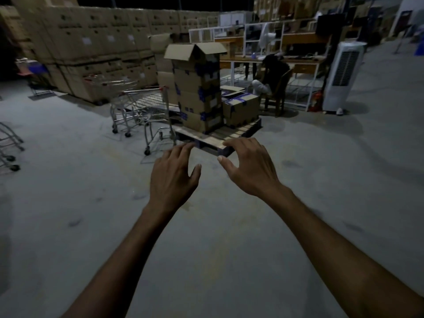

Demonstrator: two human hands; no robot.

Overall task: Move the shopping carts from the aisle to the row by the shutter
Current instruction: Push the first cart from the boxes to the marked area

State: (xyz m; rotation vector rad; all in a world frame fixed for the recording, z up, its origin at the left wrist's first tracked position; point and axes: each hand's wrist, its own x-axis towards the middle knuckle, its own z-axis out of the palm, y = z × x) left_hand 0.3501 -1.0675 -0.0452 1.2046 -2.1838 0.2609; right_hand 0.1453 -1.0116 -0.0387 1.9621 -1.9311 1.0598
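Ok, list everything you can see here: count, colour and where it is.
pallet: one, wooden, centre floor
shopping carts: at least two, silver, nested left of the pallet
edge carts: count unclear, silver, far left
taped boxes: one stack, one lower box, brown, on the pallet
box wall: many, brown, rear left
air cooler: one, white, right
desk: one, wood and white, rear right
seated person: one, dark clothes, at the desk
left hand, right hand: bare, open, empty

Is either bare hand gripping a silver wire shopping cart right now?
No, the left hand and right hand hang empty above the grey concrete floor, short of the silver wire shopping carts.
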